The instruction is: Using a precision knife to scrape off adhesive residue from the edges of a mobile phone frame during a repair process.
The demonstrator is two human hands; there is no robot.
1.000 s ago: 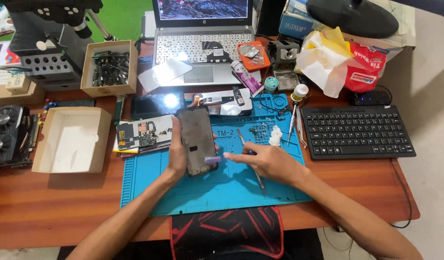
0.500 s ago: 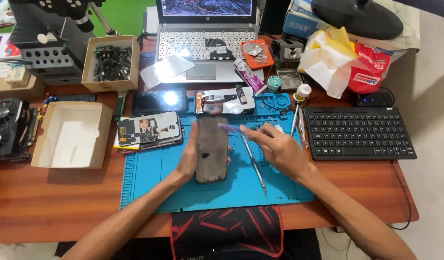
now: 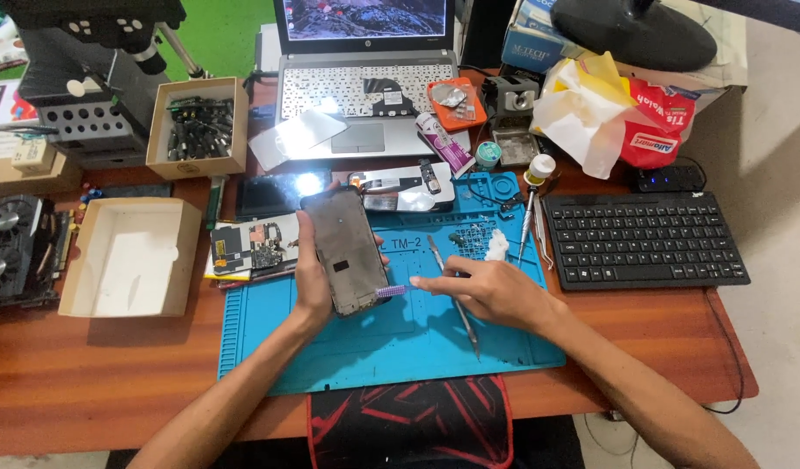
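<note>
My left hand [image 3: 311, 278] grips a dark phone frame [image 3: 345, 252], holding it tilted above the blue work mat [image 3: 400, 347]. A small purple part [image 3: 391, 291] sticks out at the frame's lower right corner. My right hand [image 3: 491, 291] rests on the mat just right of the frame, index finger stretched toward the purple part, almost touching it. A thin metal pry tool [image 3: 452, 295] lies on the mat under that hand; whether the fingers hold it I cannot tell.
An open laptop [image 3: 365, 95], a black keyboard [image 3: 643, 239], an empty white box [image 3: 131, 256], a box of dark parts [image 3: 198, 126], a disassembled phone board [image 3: 252, 247], a screwdriver [image 3: 528, 217], plastic bags [image 3: 617, 113] and a graphics card [image 3: 13, 252] crowd the wooden desk.
The phone frame first moved right and up, then came back left and lower. My right hand dropped onto the mat, its index finger now pointing at the purple part.
</note>
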